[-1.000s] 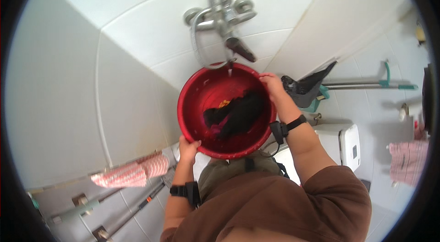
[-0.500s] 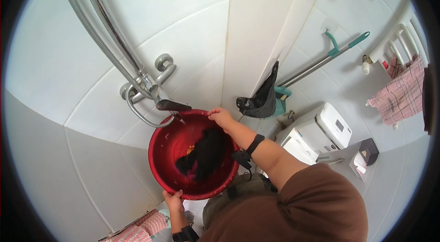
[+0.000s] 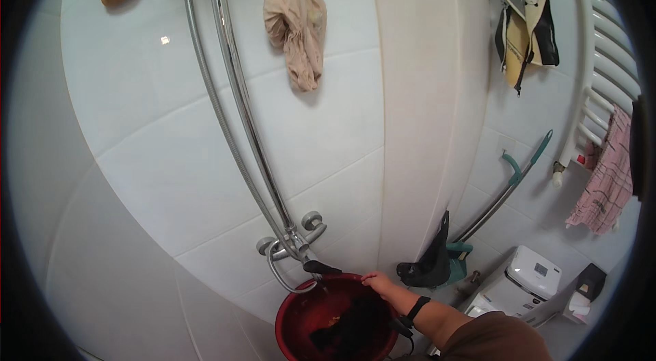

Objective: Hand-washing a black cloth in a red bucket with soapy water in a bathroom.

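Note:
A red basin (image 3: 290, 337) sits below the shower mixer, cut off by the lower edge. In it lies a heap of black cloth (image 3: 362, 323), with a small yellow patch beside it. My right hand (image 3: 379, 284) is closed on the basin's far right rim, fingers bent over the edge. A black band and a small dark device are strapped around that wrist. Close to the rim is the dark lever of the chrome mixer tap (image 3: 301, 248); its spout points into the basin. My left hand is out of view.
A chrome shower pipe (image 3: 236, 74) and hose climb the tiled wall beside hanging beige clothing (image 3: 301, 26). To the right are a black plastic bag (image 3: 434, 262), a green-handled mop (image 3: 502, 193), a white toilet (image 3: 526, 279) and a towel rail (image 3: 591, 115) with a pink checked cloth (image 3: 605, 176).
My view has tilted upward, so the basin and right hand appear lower in the picture. My left hand, earlier on the near rim, has left the view. The right hand keeps its rim hold.

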`<action>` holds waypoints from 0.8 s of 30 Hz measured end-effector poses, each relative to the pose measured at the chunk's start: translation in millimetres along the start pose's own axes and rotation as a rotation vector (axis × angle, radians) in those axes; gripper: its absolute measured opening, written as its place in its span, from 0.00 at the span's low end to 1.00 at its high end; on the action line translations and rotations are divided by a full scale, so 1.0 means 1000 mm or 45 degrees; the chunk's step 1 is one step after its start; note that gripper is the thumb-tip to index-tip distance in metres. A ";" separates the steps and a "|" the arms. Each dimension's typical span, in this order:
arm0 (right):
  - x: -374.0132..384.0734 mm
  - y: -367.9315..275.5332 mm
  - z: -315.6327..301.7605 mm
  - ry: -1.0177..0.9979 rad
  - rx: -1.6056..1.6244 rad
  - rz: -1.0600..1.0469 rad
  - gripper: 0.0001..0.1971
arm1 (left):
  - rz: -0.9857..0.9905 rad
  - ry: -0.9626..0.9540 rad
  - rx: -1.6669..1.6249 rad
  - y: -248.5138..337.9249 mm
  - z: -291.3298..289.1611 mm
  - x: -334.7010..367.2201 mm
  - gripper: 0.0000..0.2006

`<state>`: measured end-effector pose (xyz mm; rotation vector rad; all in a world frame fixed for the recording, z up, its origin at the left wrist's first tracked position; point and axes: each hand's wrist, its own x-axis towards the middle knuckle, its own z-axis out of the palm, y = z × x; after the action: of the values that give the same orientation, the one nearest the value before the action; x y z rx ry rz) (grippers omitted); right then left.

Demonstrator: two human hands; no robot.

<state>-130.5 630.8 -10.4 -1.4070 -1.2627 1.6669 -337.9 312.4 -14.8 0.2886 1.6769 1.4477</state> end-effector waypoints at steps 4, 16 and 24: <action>-0.004 -0.015 0.010 -0.025 -0.168 -0.046 0.08 | 0.072 -0.010 -0.019 -0.019 -0.007 0.003 0.30; -0.002 -0.014 0.024 -0.064 -0.156 0.020 0.10 | -0.022 0.016 0.064 0.002 -0.020 0.007 0.32; -0.005 -0.021 0.009 -0.083 0.033 -0.043 0.07 | 0.084 0.090 0.009 -0.014 -0.013 0.020 0.26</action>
<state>-140.6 631.4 11.0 -1.3184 -1.2888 1.7129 -354.2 312.3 -37.6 0.3026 1.7437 1.5166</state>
